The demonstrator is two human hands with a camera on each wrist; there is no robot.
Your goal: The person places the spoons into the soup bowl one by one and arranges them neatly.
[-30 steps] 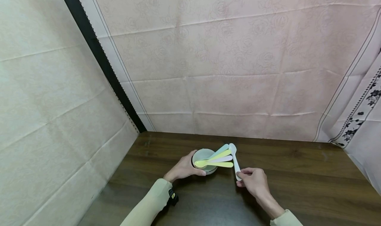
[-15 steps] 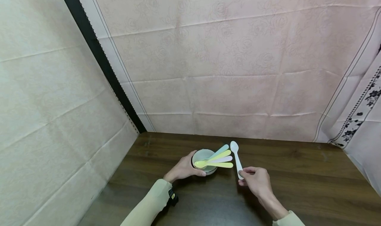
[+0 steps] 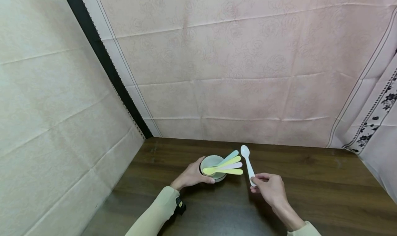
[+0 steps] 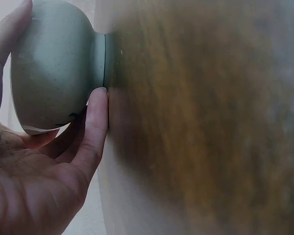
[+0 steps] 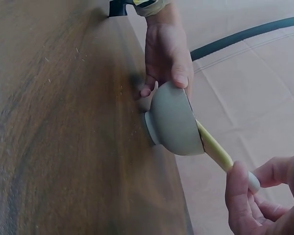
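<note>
A pale grey-green bowl [image 3: 211, 160] stands on the wooden table, and my left hand [image 3: 193, 174] grips it round the side, thumb near and fingers beyond. In the left wrist view, one finger touches the foot of the bowl [image 4: 54, 63]. Several plastic spoons lean in it with handles out to the right: light blue [image 3: 231, 155], yellow [image 3: 234, 160], lilac [image 3: 234, 165] and, nearest me, another yellow spoon [image 3: 229, 171]. My right hand [image 3: 270, 189] pinches a white spoon [image 3: 249, 167] by its handle end, right of the bowl. Its head points away from me.
The brown wooden table [image 3: 310, 180] ends at the back against a pale patterned cloth [image 3: 242, 98]. Another cloth [image 3: 62, 136] hangs on the left. A black band [image 3: 105, 58] runs along the corner.
My right hand has drifted slightly right with the white spoon, and the spoon's head has moved away from the other spoons' handle tips. My left hand and the bowl stay put.
</note>
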